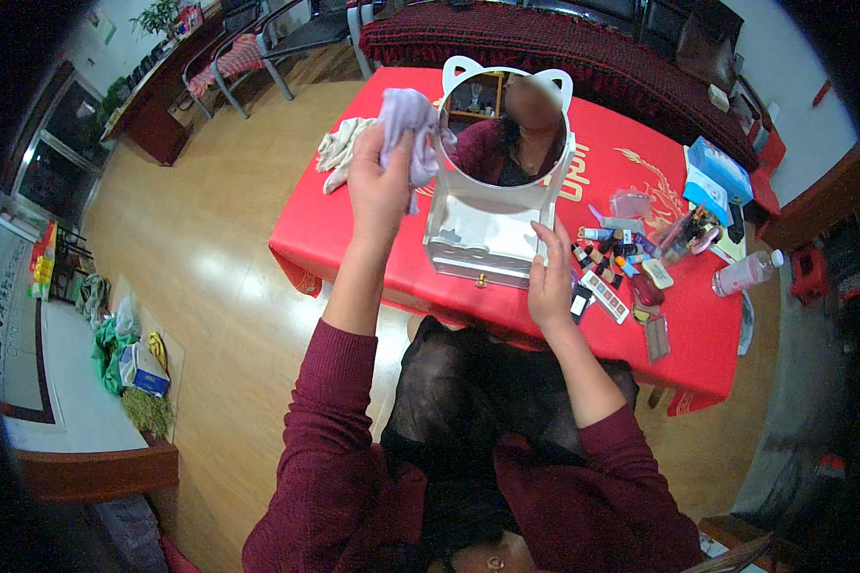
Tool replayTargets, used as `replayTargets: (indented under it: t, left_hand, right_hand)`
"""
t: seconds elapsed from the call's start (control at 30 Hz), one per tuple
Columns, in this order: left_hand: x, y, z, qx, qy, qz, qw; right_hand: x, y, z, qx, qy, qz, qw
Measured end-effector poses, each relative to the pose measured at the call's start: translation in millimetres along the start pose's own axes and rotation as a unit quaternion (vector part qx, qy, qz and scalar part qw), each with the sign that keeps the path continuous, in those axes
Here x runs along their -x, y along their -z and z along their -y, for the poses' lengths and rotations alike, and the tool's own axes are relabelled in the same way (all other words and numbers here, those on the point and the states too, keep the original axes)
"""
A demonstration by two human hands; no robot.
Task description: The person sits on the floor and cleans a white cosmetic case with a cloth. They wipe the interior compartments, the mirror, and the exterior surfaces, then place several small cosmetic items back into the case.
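Observation:
Bunched in my left hand is a pale lavender cloth, raised beside the left edge of a round mirror. The mirror has a white frame with cat ears and stands at the back of a cosmetics organizer box with clear walls. A small gold knob sits on the drawer front. My right hand grips the organizer's front right side, fingers over the wall and thumb in front. Inside the upper tray I see a pale bottom and no loose items.
A red tablecloth covers the table. Left of the mirror lies a crumpled cream cloth. At right are several makeup items, an eyeshadow palette, brushes, a plastic bottle and a blue tissue pack. A sofa stands behind.

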State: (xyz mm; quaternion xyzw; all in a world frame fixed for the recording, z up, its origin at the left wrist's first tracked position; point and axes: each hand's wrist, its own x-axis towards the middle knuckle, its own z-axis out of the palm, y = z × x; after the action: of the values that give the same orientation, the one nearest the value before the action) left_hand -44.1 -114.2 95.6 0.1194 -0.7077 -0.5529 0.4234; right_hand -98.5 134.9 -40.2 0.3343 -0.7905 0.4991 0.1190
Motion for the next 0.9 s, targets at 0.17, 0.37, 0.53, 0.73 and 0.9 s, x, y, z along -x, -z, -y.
replayTargets:
  t: [0.17,0.37,0.53,0.73,0.9]
  left_hand:
    - [28,2,-4,-0.230,-0.156,-0.017,0.960]
    - [129,-15,-25,-0.148,-0.041,0.069,0.986]
    - [179,-42,-37,0.154,0.142,0.240,0.948]
    - [185,-13,-47,0.178,0.156,0.328,0.915]
    - [192,9,-43,0.118,0.228,0.367,0.894]
  right_hand:
    - [1,3,0,-0.006,0.005,0.011,1.000]
    - [6,33,35,-0.016,0.040,-0.062,0.997]
    - [22,61,79,-0.040,0.059,0.072,0.995]
    - [-27,110,64,-0.046,-0.012,-0.006,0.999]
    - [-165,146,50,-0.025,0.082,-0.120,0.989]
